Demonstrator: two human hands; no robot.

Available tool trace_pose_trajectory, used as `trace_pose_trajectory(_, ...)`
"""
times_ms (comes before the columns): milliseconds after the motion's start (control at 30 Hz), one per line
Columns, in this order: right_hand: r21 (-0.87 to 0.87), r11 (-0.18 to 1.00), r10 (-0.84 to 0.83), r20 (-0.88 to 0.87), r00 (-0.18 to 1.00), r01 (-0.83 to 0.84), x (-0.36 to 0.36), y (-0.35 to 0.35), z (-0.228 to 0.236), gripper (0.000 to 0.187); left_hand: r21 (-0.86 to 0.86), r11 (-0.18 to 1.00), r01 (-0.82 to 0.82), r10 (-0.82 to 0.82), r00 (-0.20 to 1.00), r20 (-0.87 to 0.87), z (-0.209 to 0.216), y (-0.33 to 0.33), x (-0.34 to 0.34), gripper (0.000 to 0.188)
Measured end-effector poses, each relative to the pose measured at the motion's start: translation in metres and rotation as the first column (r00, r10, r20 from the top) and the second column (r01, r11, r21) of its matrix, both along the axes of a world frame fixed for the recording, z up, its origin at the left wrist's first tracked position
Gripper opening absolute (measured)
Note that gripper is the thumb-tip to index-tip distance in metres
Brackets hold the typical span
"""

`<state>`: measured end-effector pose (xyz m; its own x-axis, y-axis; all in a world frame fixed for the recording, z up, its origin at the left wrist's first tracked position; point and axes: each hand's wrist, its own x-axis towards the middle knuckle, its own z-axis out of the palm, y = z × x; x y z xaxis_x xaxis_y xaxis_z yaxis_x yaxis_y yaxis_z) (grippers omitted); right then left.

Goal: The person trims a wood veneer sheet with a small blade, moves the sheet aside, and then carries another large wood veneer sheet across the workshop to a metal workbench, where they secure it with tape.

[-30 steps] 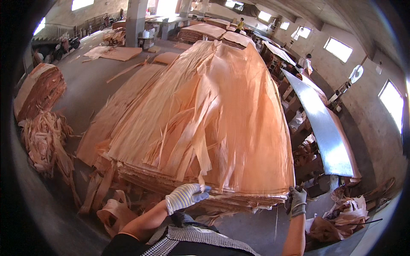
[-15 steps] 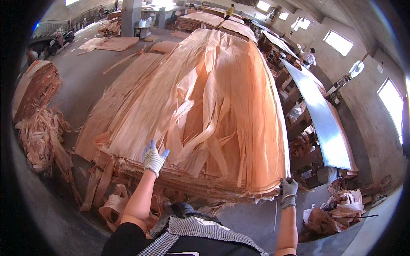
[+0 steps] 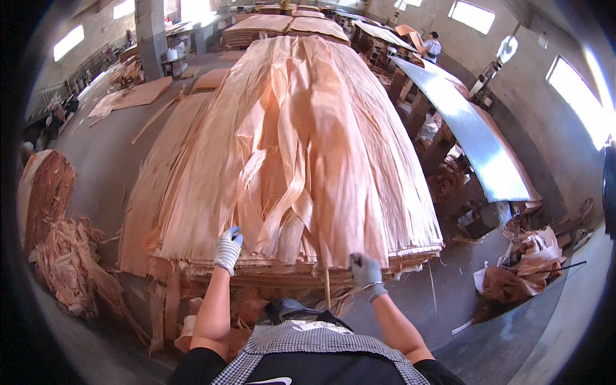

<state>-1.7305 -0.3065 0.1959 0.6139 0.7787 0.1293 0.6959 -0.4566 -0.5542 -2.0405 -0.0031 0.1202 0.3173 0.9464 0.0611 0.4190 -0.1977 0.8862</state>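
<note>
Both gloved hands have closed in on the near edge of the veneer stack (image 3: 301,147): left hand (image 3: 228,249) pinching a sheet, right hand (image 3: 364,269) gripping a thin stick (image 3: 326,287), pull-off appears imminent.

Underside of veneer stack (image 3: 301,147) hidden by overhanging sheets. Fingertips of left hand (image 3: 228,250) tucked under stack's near edge, grip unclear. Right hand (image 3: 366,269) closed at same edge; what it holds can't be told. Person (image 3: 431,46) beyond stack's far right corner too small to resolve.

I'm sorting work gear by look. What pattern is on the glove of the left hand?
White with thin dark stripes, on the left hand; seen in the head view.
</note>
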Motion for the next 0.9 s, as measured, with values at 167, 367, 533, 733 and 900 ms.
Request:
trace_pose_trajectory(167, 0.201, 0.917, -0.383, 0.210, 0.900, 0.343, 0.072, -0.029, 0.021, 0.025, -0.088, 0.996, -0.019, 0.019, 1.000, -0.001, 0.054, -0.042, 0.009, 0.029)
trace_pose_trajectory(367, -0.118, 0.956, -0.294, -0.447, 0.845, 0.270, 0.084, -0.029, -0.029, 0.038, 0.070, 0.988, 0.137, -0.143, 0.984, 0.103, 0.076, -0.079, 0.056, 0.031)
trace_pose_trajectory(533, 0.280, 0.946, -0.057, -0.357, 0.932, 0.166, -0.008, 0.036, 0.021, 0.024, -0.054, 0.902, 0.429, -0.409, 0.887, 0.214, 0.107, -0.101, 0.119, 0.046)
trace_pose_trajectory(733, 0.371, 0.914, 0.339, -0.483, 0.808, -0.162, -0.085, 0.080, 0.057, 0.020, -0.499, 0.652, 0.570, -0.280, 0.793, 0.541, 0.127, -0.069, 0.181, 0.048)
trace_pose_trajectory(900, 0.168, 0.985, 0.003, -0.242, 0.970, 0.039, -0.082, 0.007, 0.035, 0.024, -0.619, 0.673, 0.404, 0.015, 0.830, 0.558, 0.086, -0.027, 0.112, 0.030)
